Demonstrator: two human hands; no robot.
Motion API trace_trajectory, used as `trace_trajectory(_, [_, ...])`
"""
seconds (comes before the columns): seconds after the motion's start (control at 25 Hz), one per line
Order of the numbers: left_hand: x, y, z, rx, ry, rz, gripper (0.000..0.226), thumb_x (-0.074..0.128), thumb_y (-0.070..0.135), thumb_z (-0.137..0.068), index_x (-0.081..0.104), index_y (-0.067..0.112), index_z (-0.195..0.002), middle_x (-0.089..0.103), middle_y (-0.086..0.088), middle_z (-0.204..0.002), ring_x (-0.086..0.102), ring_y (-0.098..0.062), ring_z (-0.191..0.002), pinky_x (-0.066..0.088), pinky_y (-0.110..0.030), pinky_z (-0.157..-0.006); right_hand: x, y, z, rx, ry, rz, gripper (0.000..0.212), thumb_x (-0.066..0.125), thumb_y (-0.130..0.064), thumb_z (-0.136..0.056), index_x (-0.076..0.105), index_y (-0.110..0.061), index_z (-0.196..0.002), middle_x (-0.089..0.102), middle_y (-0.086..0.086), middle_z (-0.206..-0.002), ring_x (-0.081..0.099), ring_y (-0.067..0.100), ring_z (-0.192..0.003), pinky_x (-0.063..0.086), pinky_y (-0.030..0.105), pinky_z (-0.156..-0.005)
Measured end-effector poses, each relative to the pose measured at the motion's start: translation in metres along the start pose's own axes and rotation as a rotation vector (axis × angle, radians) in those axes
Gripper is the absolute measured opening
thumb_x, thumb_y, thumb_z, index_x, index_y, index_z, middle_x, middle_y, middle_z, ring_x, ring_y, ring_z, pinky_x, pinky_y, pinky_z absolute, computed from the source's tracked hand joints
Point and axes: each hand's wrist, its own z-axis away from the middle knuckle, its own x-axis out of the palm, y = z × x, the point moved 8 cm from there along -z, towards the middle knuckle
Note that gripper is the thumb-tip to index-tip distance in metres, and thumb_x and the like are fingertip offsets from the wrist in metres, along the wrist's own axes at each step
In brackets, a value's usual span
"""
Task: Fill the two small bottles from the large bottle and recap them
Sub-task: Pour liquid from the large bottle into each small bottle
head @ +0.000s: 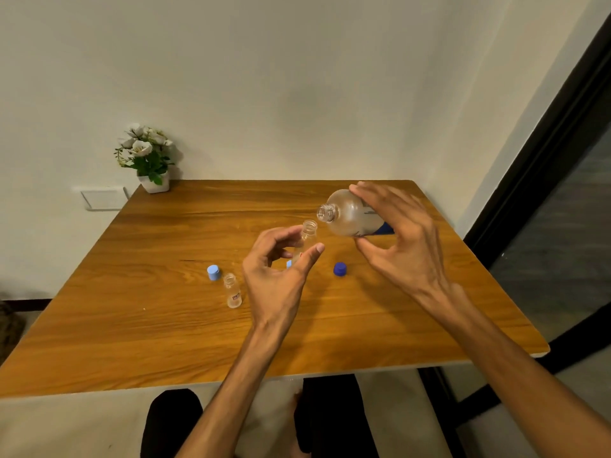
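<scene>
While the right hand [400,239] grips the large bottle [350,213] on its side above the tabletop [165,325], fingers over the top and thumb beneath, the bottle's uncapped mouth points left toward a small bottle [305,241].

Small bottle, held: uncapped, roughly upright, clasped between thumb and fingers of the left hand [277,276], its mouth just below and left of the large bottle's mouth, the two close but apart. No liquid is seen passing between them.

Small bottle, second [232,290]: uncapped, standing on the tabletop left of the left hand, clear with a small label near its base.

Light blue cap [214,272]: on the tabletop just behind and left of the second bottle.

Another light blue cap [289,264]: partly hidden behind the left hand.

Dark blue cap [340,269]: on the tabletop between the two hands.

Potted flowers [147,158]: far left corner of the tabletop, against the wall.
</scene>
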Motion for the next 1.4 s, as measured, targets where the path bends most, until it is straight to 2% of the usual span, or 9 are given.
trace_trajectory(0.32, [-0.003, 0.003, 0.000, -0.001, 0.021, 0.012, 0.038, 0.094, 0.012, -0.075, 0.076, 0.021, -0.107, 0.076, -0.002, -0.103, 0.072, -0.016, -0.093, 0.059, -0.029, -0.073, -0.003, -0.016, -0.014, -0.125, 0.024, 0.052, 0.072, 0.083, -0.006, -0.076, 0.063, -0.013, -0.145, 0.064, 0.006, -0.148, 0.058, 0.025, -0.139, 0.046, 0.051, -0.115])
trace_trajectory(0.68, [-0.006, 0.003, 0.002, -0.011, 0.035, 0.016, 0.038, 0.094, 0.014, -0.075, 0.075, 0.021, -0.107, 0.076, -0.003, -0.104, 0.072, -0.015, -0.092, 0.059, -0.027, -0.073, -0.006, -0.021, -0.019, -0.183, 0.037, 0.078, 0.068, 0.082, -0.005, -0.077, 0.065, -0.010, -0.143, 0.065, 0.010, -0.146, 0.059, 0.030, -0.137, 0.045, 0.056, -0.114])
trace_trajectory(0.96, [-0.004, 0.004, 0.003, -0.014, 0.026, 0.019, 0.038, 0.094, 0.015, -0.075, 0.076, 0.020, -0.108, 0.076, -0.003, -0.104, 0.073, -0.018, -0.093, 0.061, -0.037, -0.074, -0.011, -0.026, -0.019, -0.207, 0.043, 0.091, 0.067, 0.080, -0.005, -0.078, 0.064, -0.011, -0.143, 0.065, 0.011, -0.146, 0.059, 0.030, -0.138, 0.043, 0.055, -0.117])
trace_trajectory(1.24, [-0.005, 0.006, 0.005, -0.010, 0.028, 0.027, 0.038, 0.094, 0.013, -0.075, 0.075, 0.022, -0.107, 0.076, -0.004, -0.104, 0.072, -0.018, -0.093, 0.060, -0.033, -0.073, -0.014, -0.027, -0.022, -0.223, 0.047, 0.122, 0.064, 0.078, -0.009, -0.080, 0.065, -0.010, -0.143, 0.064, 0.011, -0.146, 0.058, 0.032, -0.138, 0.039, 0.051, -0.122])
trace_trajectory(1.4, [-0.005, 0.005, 0.005, -0.010, 0.028, 0.026, 0.037, 0.094, 0.013, -0.075, 0.077, 0.017, -0.107, 0.076, -0.004, -0.103, 0.072, -0.019, -0.092, 0.059, -0.029, -0.073, -0.014, -0.027, -0.023, -0.231, 0.042, 0.126, 0.060, 0.072, -0.013, -0.084, 0.065, -0.011, -0.143, 0.064, 0.011, -0.147, 0.058, 0.032, -0.138, 0.037, 0.048, -0.123])
